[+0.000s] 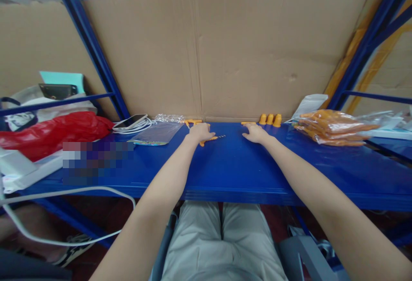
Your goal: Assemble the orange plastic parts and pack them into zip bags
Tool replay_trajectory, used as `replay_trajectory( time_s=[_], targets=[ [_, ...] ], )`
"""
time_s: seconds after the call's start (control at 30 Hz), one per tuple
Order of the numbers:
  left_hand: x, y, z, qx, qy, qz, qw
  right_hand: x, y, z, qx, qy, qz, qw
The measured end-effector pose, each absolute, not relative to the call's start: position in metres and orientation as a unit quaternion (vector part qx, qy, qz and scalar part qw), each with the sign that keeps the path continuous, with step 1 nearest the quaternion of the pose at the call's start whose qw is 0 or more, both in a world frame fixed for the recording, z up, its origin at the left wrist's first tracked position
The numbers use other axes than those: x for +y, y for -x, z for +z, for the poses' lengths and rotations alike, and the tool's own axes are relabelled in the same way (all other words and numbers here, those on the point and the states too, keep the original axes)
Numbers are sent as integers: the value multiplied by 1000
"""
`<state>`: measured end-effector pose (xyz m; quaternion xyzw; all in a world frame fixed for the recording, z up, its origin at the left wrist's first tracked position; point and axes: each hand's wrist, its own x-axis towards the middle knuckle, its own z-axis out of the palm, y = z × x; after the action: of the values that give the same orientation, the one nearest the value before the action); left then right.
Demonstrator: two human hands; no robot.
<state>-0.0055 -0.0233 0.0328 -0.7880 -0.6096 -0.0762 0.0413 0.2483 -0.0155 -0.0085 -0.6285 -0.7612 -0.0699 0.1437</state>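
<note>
My left hand [200, 132] is over the back of the blue shelf, thumb apart from the fingers. Its fingertips reach an orange bar-like piece [192, 122] by the cardboard. Just on the near side of the thumb lies an orange-handled piece with a thin spiral metal tip [214, 138], like a corkscrew, partly covered by the hand. My right hand [256, 134] rests farther right, thumb spread and fingers at another orange bar-like piece [248, 123]. Three orange cup-shaped pieces [269, 119] stand in a row to the right of it. Undersides of both hands are hidden.
Cardboard [241, 53] walls off the back. At right lies a clear bag of orange parts [331, 126]. On the left are a flat clear plastic bag [161, 133], a phone [130, 121] with a coiled white cable [143, 123], and a red bag [64, 131]. Blue posts [93, 49] frame the shelf.
</note>
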Motion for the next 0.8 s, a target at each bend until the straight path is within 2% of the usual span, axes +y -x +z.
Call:
replay_trajectory(
  time_s=[0.07, 0.17, 0.3, 0.53, 0.8],
  targets=[
    [-22, 15, 36, -599, 801, -18, 10, -17, -248, -8, -761, 630, -71, 140],
    [-16, 22, 35, -607, 795, 4, 0, -20, -246, -6, -759, 632, -69, 137],
    [-3, 24, 24, -632, 774, -25, 37, -21, -244, -4, -758, 635, -68, 133],
    [9, 26, 6, -659, 740, -138, 19, -17, -247, -7, -759, 632, -79, 132],
    [14, 25, -2, -652, 743, -146, 41, -18, -246, -6, -761, 631, -74, 131]
  ],
)
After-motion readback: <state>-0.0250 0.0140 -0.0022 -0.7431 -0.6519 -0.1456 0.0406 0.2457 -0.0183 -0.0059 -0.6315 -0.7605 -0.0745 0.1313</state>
